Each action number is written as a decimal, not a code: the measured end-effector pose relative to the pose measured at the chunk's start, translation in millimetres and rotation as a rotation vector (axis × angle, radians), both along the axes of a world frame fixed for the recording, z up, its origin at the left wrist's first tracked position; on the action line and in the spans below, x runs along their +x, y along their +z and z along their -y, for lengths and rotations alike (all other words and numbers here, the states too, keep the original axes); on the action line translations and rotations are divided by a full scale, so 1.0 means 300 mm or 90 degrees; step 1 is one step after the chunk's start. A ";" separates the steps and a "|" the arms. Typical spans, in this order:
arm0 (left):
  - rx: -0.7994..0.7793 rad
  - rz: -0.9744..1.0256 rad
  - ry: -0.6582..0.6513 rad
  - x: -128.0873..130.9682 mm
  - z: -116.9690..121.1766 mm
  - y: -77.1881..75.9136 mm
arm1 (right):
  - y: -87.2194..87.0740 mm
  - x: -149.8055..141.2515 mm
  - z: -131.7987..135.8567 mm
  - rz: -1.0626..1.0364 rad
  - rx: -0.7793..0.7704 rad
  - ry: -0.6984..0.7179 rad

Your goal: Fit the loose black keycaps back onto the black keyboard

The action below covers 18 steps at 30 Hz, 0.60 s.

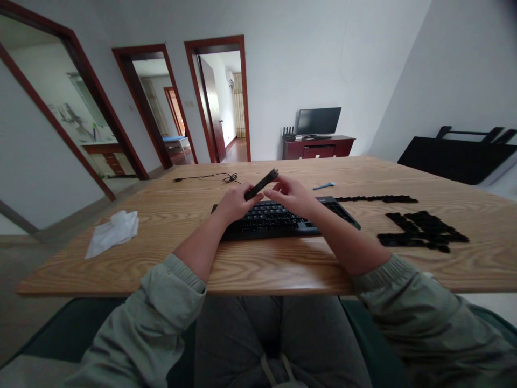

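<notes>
From here I have a wooden table (121, 275) across my view, a black computer keyboard (274, 218) near its front edge, and dark rows of what look like loose keycaps (422, 230) off to the right. Above the keys, the left hand (236, 205) pinches the lower end of a narrow black bar (262, 184), its long axis slanting up and rightward, so the left hand is nearer. The right hand (293, 195) sits just beside it, its fingers (272, 190) narrowly gathered at the bar, though I cannot tell whether they touch it
</notes>
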<state>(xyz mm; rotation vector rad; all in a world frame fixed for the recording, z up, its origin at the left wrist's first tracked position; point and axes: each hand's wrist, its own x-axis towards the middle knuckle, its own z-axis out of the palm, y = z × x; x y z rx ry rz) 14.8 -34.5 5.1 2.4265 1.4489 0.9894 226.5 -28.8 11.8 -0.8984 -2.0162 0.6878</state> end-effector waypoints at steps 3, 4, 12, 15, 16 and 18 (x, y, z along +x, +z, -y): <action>0.012 -0.042 -0.050 0.006 -0.005 -0.013 | -0.049 -0.064 -0.001 -0.038 -0.006 -0.027; 0.019 -0.050 -0.064 0.013 -0.004 -0.018 | -0.057 -0.071 -0.001 -0.053 -0.010 -0.026; 0.015 -0.051 -0.110 0.062 0.029 -0.019 | -0.049 -0.029 0.021 -0.085 -0.005 -0.047; -0.066 -0.039 -0.147 0.044 0.025 -0.014 | -0.049 -0.003 0.008 -0.070 0.016 -0.084; -0.090 -0.032 -0.153 0.036 0.021 -0.013 | -0.051 0.007 0.001 -0.062 0.021 -0.091; -0.103 -0.020 -0.146 0.020 0.012 -0.011 | -0.057 0.023 -0.011 -0.045 0.028 -0.094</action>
